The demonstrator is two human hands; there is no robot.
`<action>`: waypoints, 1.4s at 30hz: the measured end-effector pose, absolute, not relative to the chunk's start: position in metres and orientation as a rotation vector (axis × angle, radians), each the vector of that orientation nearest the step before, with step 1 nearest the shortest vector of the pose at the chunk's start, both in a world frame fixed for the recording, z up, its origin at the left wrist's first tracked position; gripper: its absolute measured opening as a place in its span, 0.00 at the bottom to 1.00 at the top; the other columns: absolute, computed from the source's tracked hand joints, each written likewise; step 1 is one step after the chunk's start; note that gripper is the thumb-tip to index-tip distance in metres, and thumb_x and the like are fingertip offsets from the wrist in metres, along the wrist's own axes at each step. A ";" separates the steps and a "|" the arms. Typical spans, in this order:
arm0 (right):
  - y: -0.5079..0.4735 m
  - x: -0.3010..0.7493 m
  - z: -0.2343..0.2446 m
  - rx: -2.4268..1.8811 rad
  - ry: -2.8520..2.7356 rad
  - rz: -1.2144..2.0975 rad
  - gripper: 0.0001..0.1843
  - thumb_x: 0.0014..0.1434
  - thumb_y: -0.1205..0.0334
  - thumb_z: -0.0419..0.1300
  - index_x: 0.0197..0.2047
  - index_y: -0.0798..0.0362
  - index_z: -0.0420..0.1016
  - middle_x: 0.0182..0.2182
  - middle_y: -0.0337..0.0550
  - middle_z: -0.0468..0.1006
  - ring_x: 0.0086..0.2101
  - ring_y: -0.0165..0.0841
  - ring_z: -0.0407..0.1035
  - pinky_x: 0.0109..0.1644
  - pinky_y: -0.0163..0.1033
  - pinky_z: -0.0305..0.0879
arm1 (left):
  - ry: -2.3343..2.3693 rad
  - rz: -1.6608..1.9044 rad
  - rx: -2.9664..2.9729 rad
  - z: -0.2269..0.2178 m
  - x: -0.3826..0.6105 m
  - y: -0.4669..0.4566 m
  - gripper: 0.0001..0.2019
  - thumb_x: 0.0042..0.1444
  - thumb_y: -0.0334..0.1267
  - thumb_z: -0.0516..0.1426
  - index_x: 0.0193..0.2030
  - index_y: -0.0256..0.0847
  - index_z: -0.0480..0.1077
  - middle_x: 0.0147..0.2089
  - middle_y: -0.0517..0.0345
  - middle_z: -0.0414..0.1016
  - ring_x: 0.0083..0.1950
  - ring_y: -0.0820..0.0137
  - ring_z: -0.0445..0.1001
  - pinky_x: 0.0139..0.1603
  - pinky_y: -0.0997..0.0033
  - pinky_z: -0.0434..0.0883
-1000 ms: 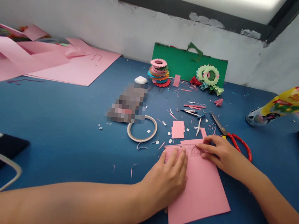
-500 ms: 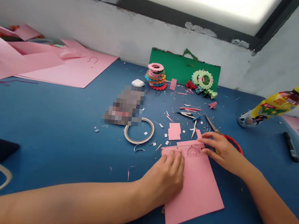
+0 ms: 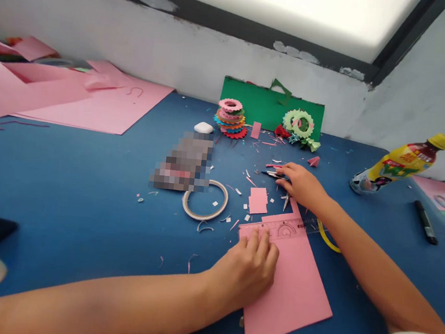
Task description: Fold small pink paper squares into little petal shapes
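My left hand (image 3: 252, 267) lies flat on a pink paper sheet (image 3: 292, 294), its fingertips pressing a clear ruler (image 3: 289, 229) across the sheet's top edge. My right hand (image 3: 301, 185) is stretched out beyond the sheet, fingers extended. Its fingertips touch a thin dark pen-like tool (image 3: 271, 174) lying among paper scraps. I see nothing gripped in it. My right forearm crosses the ruler's right end, and a yellowish loop (image 3: 326, 239) shows beneath it.
On the blue table are a tape ring (image 3: 204, 199), small pink squares (image 3: 258, 199) and a stack of paper rosettes (image 3: 230, 118). Green card (image 3: 271, 106) leans on the wall. A bottle (image 3: 399, 163) and black marker (image 3: 425, 222) lie right. Large pink sheets (image 3: 75, 97) lie far left.
My right hand has left the ruler's right end and reached forward to the small tools beyond the sheet. My left hand stays on the ruler and sheet. The view has shifted slightly.
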State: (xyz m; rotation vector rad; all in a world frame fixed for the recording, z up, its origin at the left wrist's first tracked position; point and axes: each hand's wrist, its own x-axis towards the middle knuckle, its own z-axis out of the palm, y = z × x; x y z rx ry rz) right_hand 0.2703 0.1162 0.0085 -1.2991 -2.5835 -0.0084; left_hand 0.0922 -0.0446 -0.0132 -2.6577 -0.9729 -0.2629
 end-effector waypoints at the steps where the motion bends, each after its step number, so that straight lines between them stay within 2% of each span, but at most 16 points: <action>1: 0.119 0.266 0.004 -1.311 -2.568 -0.035 0.11 0.62 0.62 0.54 0.45 0.56 0.72 0.43 0.49 0.73 0.44 0.37 0.67 0.48 0.41 0.62 | -0.978 -0.270 -2.655 -0.014 0.092 -0.045 0.13 0.59 0.32 0.48 0.44 0.27 0.68 0.51 0.32 0.72 0.47 0.52 0.75 0.38 0.61 0.73; 6: 0.125 0.264 -0.010 -1.379 -2.495 -0.060 0.08 0.62 0.65 0.53 0.41 0.58 0.70 0.38 0.50 0.74 0.42 0.39 0.67 0.47 0.44 0.63 | -0.982 -0.287 -2.649 -0.015 0.092 -0.045 0.11 0.58 0.31 0.48 0.43 0.28 0.66 0.52 0.30 0.71 0.49 0.51 0.74 0.38 0.61 0.73; 11: 0.106 0.263 0.007 -1.198 -2.300 0.029 0.10 0.65 0.65 0.48 0.47 0.56 0.64 0.41 0.49 0.72 0.42 0.35 0.68 0.47 0.40 0.65 | -0.994 -0.297 -2.636 -0.016 0.093 -0.045 0.10 0.59 0.31 0.48 0.43 0.28 0.66 0.52 0.30 0.71 0.49 0.50 0.74 0.39 0.59 0.73; 13: 0.090 0.254 0.019 -1.105 -2.227 -0.067 0.13 0.66 0.63 0.44 0.53 0.53 0.60 0.44 0.49 0.70 0.44 0.35 0.67 0.47 0.39 0.65 | -0.990 -0.290 -2.623 -0.017 0.093 -0.046 0.11 0.59 0.30 0.47 0.44 0.27 0.66 0.52 0.29 0.71 0.49 0.50 0.74 0.40 0.59 0.73; 18: 0.049 0.230 0.046 -0.954 -2.433 -0.217 0.16 0.67 0.64 0.41 0.57 0.52 0.58 0.43 0.46 0.72 0.40 0.31 0.69 0.37 0.32 0.66 | -0.986 -0.279 -2.619 -0.018 0.093 -0.047 0.13 0.59 0.30 0.47 0.46 0.26 0.67 0.52 0.30 0.71 0.49 0.49 0.74 0.40 0.58 0.74; 22: 0.034 0.228 0.055 -0.919 -2.603 -0.289 0.18 0.67 0.63 0.43 0.60 0.48 0.56 0.39 0.41 0.75 0.32 0.27 0.70 0.30 0.29 0.60 | -0.991 -0.324 -2.583 -0.020 0.095 -0.047 0.13 0.58 0.30 0.48 0.45 0.26 0.68 0.51 0.32 0.72 0.48 0.49 0.75 0.41 0.58 0.74; 27: 0.029 0.231 0.057 -0.901 -2.715 -0.406 0.21 0.65 0.66 0.46 0.61 0.49 0.55 0.33 0.39 0.75 0.25 0.26 0.66 0.24 0.32 0.53 | -0.944 -0.309 -2.572 -0.024 0.095 -0.049 0.19 0.60 0.34 0.48 0.52 0.21 0.66 0.51 0.31 0.72 0.51 0.49 0.73 0.42 0.57 0.73; 32: 0.029 0.230 0.057 -0.913 -2.753 -0.446 0.24 0.62 0.70 0.48 0.60 0.49 0.56 0.31 0.38 0.74 0.22 0.25 0.63 0.22 0.33 0.50 | -0.974 -0.313 -2.575 -0.023 0.094 -0.051 0.20 0.61 0.35 0.47 0.55 0.23 0.66 0.53 0.34 0.72 0.52 0.52 0.72 0.45 0.58 0.72; 42: 0.029 0.229 0.055 -0.903 -2.751 -0.477 0.23 0.61 0.70 0.49 0.59 0.49 0.57 0.29 0.37 0.72 0.22 0.26 0.61 0.21 0.33 0.49 | -1.015 -0.348 -2.585 -0.022 0.095 -0.050 0.21 0.61 0.37 0.47 0.53 0.23 0.69 0.53 0.36 0.71 0.53 0.52 0.71 0.46 0.60 0.72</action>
